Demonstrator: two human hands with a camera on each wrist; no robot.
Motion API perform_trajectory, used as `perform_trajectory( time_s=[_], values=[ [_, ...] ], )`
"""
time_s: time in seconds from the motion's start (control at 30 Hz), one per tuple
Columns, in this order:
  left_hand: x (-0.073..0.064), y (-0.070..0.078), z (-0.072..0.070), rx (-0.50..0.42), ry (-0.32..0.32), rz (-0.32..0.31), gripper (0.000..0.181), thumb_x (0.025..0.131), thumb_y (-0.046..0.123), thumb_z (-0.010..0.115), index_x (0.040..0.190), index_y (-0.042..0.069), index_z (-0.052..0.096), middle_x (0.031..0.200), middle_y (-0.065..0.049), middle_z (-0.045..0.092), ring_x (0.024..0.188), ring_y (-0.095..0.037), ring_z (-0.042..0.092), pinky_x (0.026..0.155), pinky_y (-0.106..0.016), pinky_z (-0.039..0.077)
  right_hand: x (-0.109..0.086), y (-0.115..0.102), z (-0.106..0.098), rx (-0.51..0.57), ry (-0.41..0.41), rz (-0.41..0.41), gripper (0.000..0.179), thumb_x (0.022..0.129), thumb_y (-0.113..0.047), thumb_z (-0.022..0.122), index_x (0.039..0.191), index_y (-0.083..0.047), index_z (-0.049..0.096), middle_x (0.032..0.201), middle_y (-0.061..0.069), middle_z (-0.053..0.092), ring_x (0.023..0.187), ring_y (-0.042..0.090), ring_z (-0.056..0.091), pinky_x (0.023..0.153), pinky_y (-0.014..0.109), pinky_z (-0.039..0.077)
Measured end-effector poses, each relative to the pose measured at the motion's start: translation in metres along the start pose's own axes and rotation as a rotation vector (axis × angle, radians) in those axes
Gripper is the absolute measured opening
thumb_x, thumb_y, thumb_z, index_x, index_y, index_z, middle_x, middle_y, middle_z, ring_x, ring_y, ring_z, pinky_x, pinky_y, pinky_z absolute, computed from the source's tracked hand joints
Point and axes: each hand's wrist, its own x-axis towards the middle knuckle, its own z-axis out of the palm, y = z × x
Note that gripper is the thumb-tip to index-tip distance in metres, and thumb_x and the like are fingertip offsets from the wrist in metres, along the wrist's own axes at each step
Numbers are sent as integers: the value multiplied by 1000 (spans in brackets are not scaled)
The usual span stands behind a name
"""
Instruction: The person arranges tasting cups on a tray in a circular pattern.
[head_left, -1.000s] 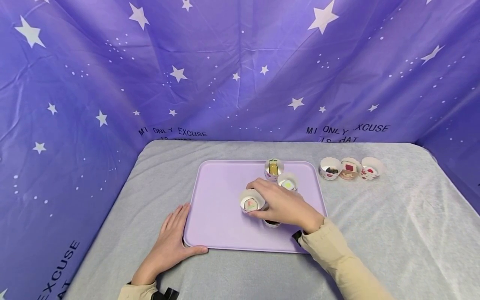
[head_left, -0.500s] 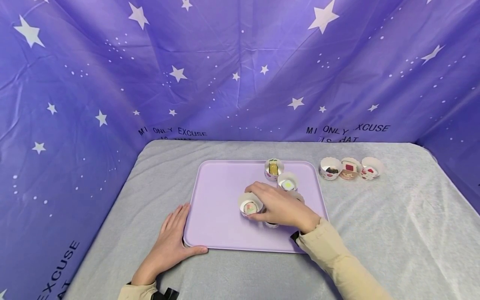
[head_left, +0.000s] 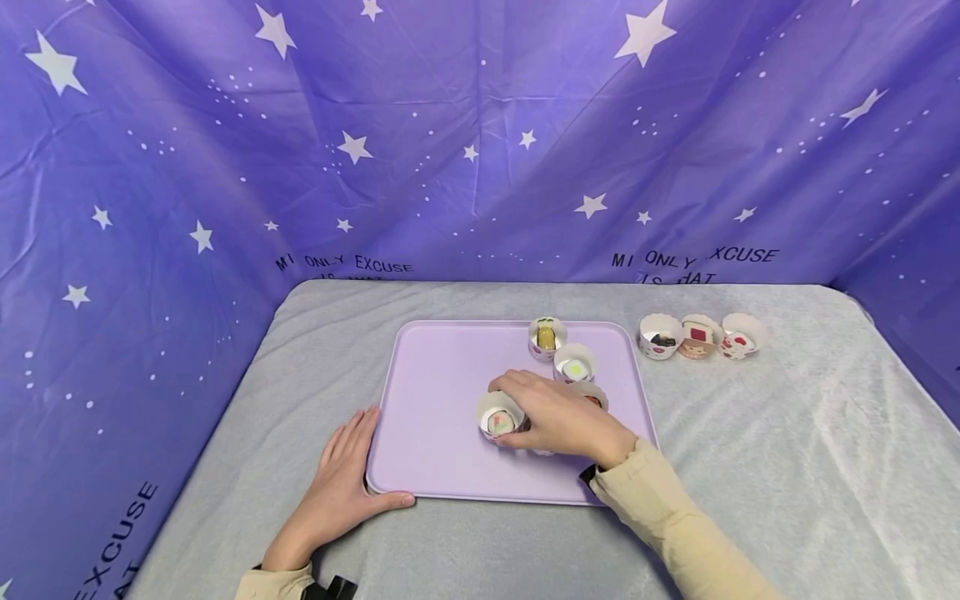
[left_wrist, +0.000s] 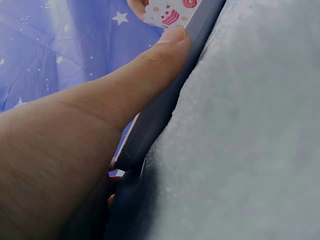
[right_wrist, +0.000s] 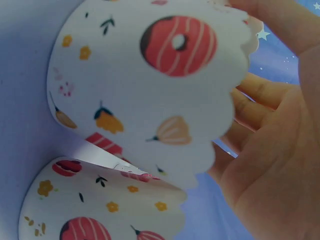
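My right hand [head_left: 566, 417] pinches the rim of a white paper baking cup [head_left: 491, 404] with a sushi roll piece [head_left: 501, 424] in it. The cup is over the middle of the lilac tray [head_left: 435, 392]; whether it touches the tray, I cannot tell. Behind the hand stand cups with a yellow piece [head_left: 547, 337] and a white-and-green piece [head_left: 575, 369]. Another cup [head_left: 592, 390] is partly covered by that hand. Two printed cups fill the right wrist view, a doughnut-patterned cup [right_wrist: 120, 75] foremost. My left hand [head_left: 337, 483] rests at the tray's front left corner, thumb along its edge.
Right of the tray, three filled paper cups stand in a row: one with a dark piece [head_left: 661, 327], one with a red-topped piece [head_left: 700, 350], one with red bits [head_left: 750, 329]. Grey cloth [head_left: 787, 467] covers the table. A purple star-printed curtain [head_left: 420, 167] hangs behind.
My right hand and its cup have moved slightly toward the tray's front edge. More of the cup behind the hand shows now. The left hand has stayed in place.
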Motion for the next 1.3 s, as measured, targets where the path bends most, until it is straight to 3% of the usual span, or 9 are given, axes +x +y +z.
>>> perform_trajectory(
  time_s=[0.87, 1.3],
  values=[
    [0, 0, -1, -3, 0, 0, 129, 66, 71, 78, 158, 4, 17, 163, -16, 24, 151, -36, 15, 118, -56, 8, 1, 2, 3, -28, -11, 16, 64, 81, -35, 82, 133, -8, 56, 121, 2, 63, 113, 15, 59, 98, 36, 50],
    [0, 0, -1, 3, 5, 6, 129, 65, 71, 78, 158, 4, 18, 162, -16, 24, 151, -36, 16, 118, -56, 9, -7, 6, -6, -60, 38, 36, 71, 79, -48, 81, 133, -9, 57, 124, 1, 63, 114, 17, 59, 97, 37, 51]
  ],
)
